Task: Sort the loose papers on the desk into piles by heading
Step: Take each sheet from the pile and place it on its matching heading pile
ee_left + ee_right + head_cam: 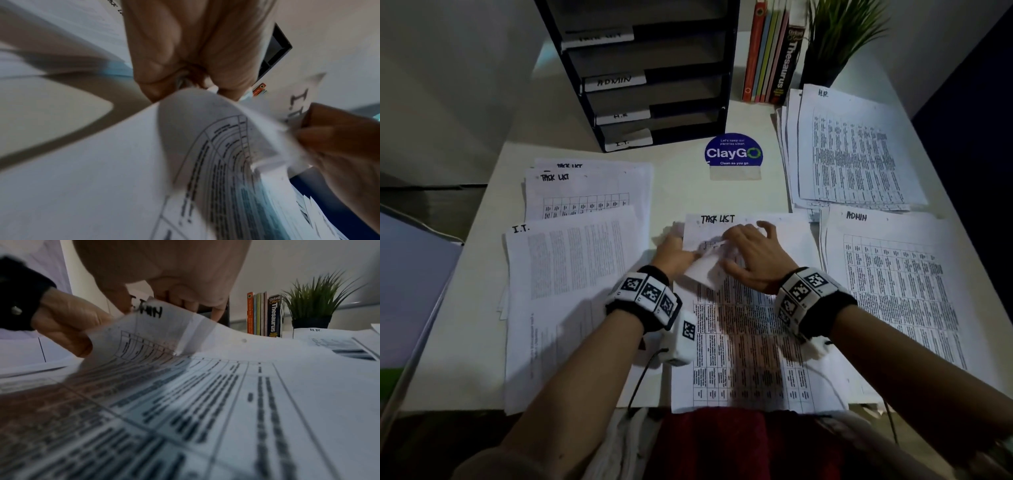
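Observation:
A stack of loose papers [750, 349] lies at the desk's front edge. Its top sheet [703, 270] is curled back toward me and uncovers a sheet headed TASK LIST [717, 219]. My left hand [674, 253] pinches the curled sheet's left edge [107, 337]. My right hand [753, 260] bends over its top edge, thumb and fingers on either side [152, 308]; the heading there reads as ending in MIN. Sorted piles lie around: TASK LIST [585, 192], I.T. [571, 274], H.R. [852, 150] and ADMIN [887, 291].
A black tray rack [654, 78] with labelled tiers stands at the back. Books [770, 58] and a potted plant [835, 44] are at the back right. A blue ClayGo sticker [734, 154] sits mid-desk. Cables hang from both wristbands at the front edge.

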Action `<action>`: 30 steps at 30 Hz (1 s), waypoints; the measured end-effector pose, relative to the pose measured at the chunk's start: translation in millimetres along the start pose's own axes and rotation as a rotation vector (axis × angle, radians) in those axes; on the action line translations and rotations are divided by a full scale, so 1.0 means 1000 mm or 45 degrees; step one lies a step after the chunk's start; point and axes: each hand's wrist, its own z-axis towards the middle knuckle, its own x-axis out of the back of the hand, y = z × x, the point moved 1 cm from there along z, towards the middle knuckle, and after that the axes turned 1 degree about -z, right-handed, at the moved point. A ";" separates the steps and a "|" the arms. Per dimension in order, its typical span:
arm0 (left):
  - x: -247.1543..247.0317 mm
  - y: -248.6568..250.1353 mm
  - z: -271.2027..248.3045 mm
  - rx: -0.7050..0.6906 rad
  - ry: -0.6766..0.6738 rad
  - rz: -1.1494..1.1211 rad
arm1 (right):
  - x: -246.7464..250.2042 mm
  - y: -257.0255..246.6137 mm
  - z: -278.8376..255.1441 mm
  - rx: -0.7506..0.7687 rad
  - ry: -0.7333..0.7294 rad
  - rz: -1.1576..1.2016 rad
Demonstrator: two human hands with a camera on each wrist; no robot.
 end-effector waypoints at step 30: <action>0.186 0.001 0.038 0.055 0.380 0.594 | 0.098 -0.026 0.117 -0.314 0.892 0.659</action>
